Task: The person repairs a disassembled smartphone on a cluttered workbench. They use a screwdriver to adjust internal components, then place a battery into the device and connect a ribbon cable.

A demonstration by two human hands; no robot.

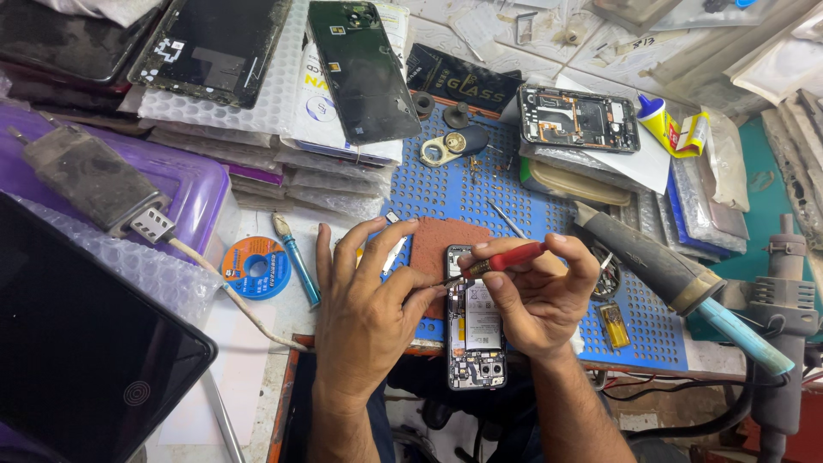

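Note:
An opened smartphone (478, 339) with its back removed lies on the blue perforated mat (480, 193) at the table's front edge, its battery and boards exposed. My right hand (540, 296) grips a red-handled screwdriver (506, 257), tip pointing left onto the phone's upper part. My left hand (364, 300) rests beside the phone's left side, fingers spread, thumb and a fingertip touching the phone's edge near the screwdriver tip. A reddish-brown pad (441, 244) lies under the phone's top.
A second opened phone (579, 118) and a dark back cover (363, 69) lie farther back. A hot-air tool (669, 279) lies at right, a blue solder-wick reel (257, 267) and a blue-handled tool (296, 257) at left. Stacked screens fill the far left.

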